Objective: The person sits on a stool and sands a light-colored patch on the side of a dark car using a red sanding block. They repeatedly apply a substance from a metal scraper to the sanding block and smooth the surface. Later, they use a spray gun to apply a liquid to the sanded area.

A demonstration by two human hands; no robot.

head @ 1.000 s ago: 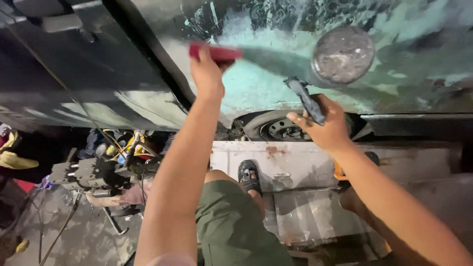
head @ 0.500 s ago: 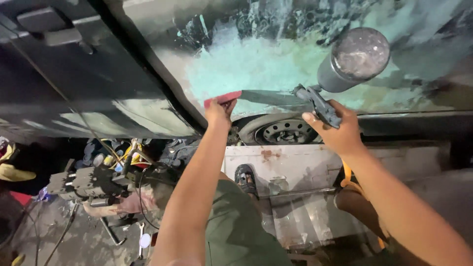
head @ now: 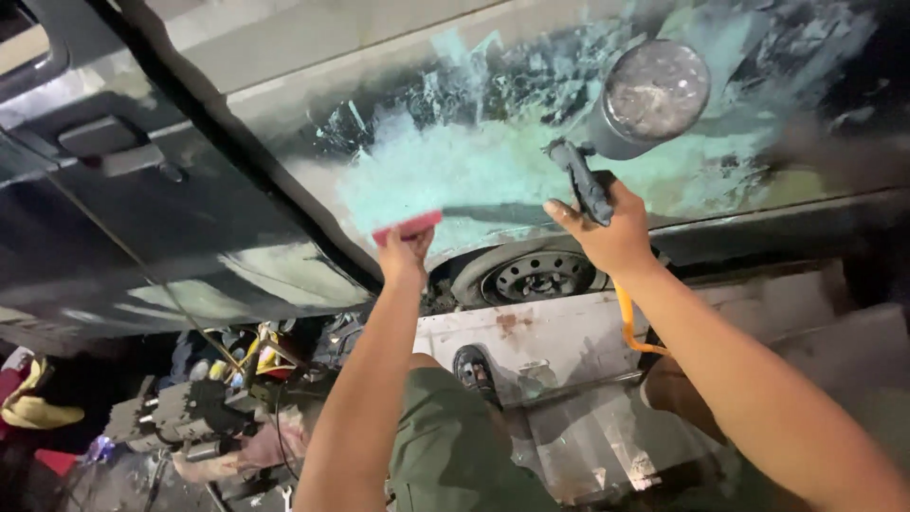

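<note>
Hands at work on a dusty grey car body panel (head: 284, 85) coated with a wide patch of pale green filler (head: 445, 175), seen from my head camera. My left hand (head: 405, 256) pinches a small flat red plastic spreader (head: 408, 228) between fingers and thumb, its edge laid against the lower margin of the green patch, just above the wheel arch. My right hand (head: 614, 237) is closed around the dark handle of a spray gun with a round grey metal cup (head: 654, 90); the cup sits close against the panel, and a yellow coiled hose (head: 627, 327) hangs down from the handle. Below the panel lie a black steel wheel (head: 540, 277) and a scuffed white sill board (head: 531, 337); at lower left, a clutter of tools and engine parts (head: 185, 417) rests on the floor. Judged from the surface, the filler covers the middle of the panel broadly, but it looks streaky and uneven, thinning into dark scraped patches toward the upper right, so I read the coating as well under way with levelling and finishing left.
</note>
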